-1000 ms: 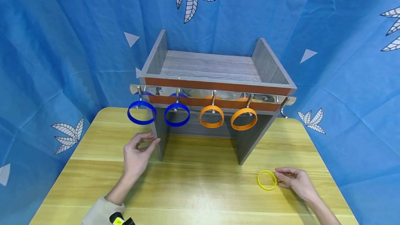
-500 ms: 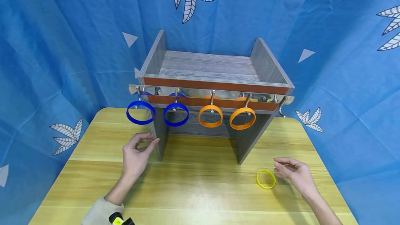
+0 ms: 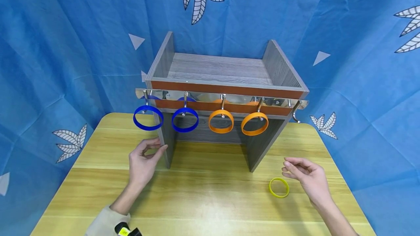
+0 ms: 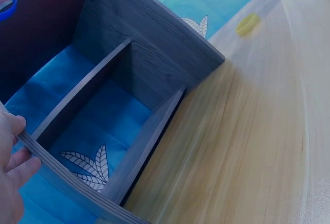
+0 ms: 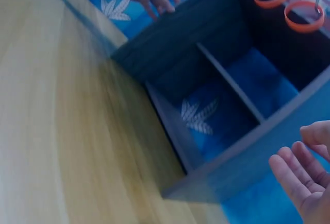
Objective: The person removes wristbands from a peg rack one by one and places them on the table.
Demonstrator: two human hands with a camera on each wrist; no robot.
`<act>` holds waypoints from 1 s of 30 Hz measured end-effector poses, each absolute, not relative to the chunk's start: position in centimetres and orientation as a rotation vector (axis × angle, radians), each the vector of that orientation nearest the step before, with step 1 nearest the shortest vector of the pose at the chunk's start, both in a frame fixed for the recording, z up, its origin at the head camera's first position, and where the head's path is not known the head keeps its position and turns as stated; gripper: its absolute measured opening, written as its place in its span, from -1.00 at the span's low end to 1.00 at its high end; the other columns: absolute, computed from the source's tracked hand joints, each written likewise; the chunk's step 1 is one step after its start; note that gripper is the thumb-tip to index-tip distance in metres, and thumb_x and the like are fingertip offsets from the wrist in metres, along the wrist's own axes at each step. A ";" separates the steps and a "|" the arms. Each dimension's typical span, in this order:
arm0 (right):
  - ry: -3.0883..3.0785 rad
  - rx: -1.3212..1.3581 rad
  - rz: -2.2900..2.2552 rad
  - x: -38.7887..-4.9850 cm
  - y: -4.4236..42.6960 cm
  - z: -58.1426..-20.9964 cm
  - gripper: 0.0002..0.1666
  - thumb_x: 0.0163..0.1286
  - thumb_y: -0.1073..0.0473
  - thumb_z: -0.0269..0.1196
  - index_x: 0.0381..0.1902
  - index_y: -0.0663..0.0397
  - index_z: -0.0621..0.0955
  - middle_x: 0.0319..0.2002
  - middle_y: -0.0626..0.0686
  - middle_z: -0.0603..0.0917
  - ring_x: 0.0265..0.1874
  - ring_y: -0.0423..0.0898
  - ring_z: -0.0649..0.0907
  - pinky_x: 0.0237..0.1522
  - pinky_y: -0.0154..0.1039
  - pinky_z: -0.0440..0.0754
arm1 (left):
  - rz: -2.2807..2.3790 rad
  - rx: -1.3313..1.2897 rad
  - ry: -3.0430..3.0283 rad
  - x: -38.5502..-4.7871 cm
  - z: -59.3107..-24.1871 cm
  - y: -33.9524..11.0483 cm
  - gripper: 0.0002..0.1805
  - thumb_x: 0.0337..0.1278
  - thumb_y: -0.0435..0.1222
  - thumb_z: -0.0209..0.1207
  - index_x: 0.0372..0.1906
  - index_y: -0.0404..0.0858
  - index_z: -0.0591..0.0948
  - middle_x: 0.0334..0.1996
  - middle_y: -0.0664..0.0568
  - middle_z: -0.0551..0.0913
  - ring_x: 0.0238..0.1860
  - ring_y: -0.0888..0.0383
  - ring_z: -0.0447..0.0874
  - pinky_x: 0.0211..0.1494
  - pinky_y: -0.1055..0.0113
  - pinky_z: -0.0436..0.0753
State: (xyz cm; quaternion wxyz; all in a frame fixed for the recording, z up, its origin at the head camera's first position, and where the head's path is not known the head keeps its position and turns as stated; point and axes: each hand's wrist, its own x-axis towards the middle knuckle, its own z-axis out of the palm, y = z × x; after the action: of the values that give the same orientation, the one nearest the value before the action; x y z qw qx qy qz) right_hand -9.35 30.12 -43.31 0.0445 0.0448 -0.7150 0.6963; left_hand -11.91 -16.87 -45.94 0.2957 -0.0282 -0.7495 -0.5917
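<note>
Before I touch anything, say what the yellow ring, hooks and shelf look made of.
Yellow ring: smooth plastic or rubber, perhaps, from its even colour.
Hooks: likely polished metal, from bright highlights.
Shelf: probably matte wood board; the grey grain could be printed.

A blue fabric backdrop [image 3: 98, 28] with visible creases encloses the rear and both sides of the work area. Its print comprises white, black-outlined leaf clusters [image 3: 199, 12] and pale solid triangles [image 3: 320, 57]. A yellow-brown wood-grain table [image 3: 197, 177] with rounded rear corners stands in front; its surface shows a diffuse light reflection [image 3: 217, 207].
</note>
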 end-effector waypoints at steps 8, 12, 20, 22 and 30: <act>-1.991 0.269 2.160 -9.3 27.9 -41.6 -0.73 0.49 0.55 0.18 -0.02 0.30 0.74 -0.24 -0.02 0.85 -0.29 -0.17 0.85 -0.18 -0.17 0.89 | -1.573 -0.072 -1.987 -11.9 -46.0 -16.9 -0.75 0.05 -0.59 0.47 -0.13 -0.41 0.75 -0.25 0.49 0.71 -0.24 0.52 0.73 -0.28 0.59 0.80; -1.869 0.399 2.211 -9.5 27.0 -41.1 -0.73 0.47 0.63 0.13 -0.01 0.47 0.70 -0.22 0.06 0.86 -0.28 -0.12 0.86 -0.19 -0.16 0.89 | -1.567 -0.079 -1.986 -11.9 -46.1 -17.0 -0.74 0.05 -0.59 0.47 -0.13 -0.40 0.75 -0.25 0.49 0.71 -0.23 0.52 0.73 -0.28 0.60 0.80; -1.788 0.519 2.224 -10.1 25.3 -39.8 -0.72 0.48 0.63 0.11 -0.02 0.44 0.70 -0.20 0.03 0.86 -0.24 -0.13 0.87 -0.14 -0.17 0.89 | -1.564 -0.075 -1.992 -11.9 -46.0 -16.9 -0.75 0.05 -0.58 0.47 -0.13 -0.39 0.75 -0.25 0.49 0.71 -0.23 0.52 0.73 -0.28 0.61 0.79; -1.792 0.520 2.218 -10.2 25.0 -39.4 -0.73 0.49 0.62 0.11 -0.04 0.42 0.70 -0.20 0.00 0.86 -0.24 -0.14 0.88 -0.13 -0.18 0.88 | -1.561 -0.070 -1.994 -11.9 -46.0 -16.9 -0.74 0.05 -0.58 0.47 -0.13 -0.40 0.75 -0.25 0.50 0.71 -0.23 0.52 0.72 -0.28 0.61 0.79; -1.757 0.460 2.171 -10.6 23.4 -38.1 -0.77 0.47 0.59 0.16 -0.06 0.41 0.71 -0.22 0.03 0.87 -0.28 -0.13 0.88 -0.16 -0.14 0.89 | -1.555 -0.072 -1.987 -11.9 -45.9 -16.8 -0.75 0.04 -0.59 0.47 -0.14 -0.41 0.75 -0.26 0.50 0.71 -0.24 0.53 0.72 -0.28 0.61 0.79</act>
State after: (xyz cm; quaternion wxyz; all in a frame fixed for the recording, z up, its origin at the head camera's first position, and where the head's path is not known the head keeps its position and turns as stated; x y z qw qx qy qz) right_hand -10.59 23.37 -38.11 0.1548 0.1604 -0.6132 0.7578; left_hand -11.91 -16.79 -45.92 0.3038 -0.0271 -0.7501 -0.5867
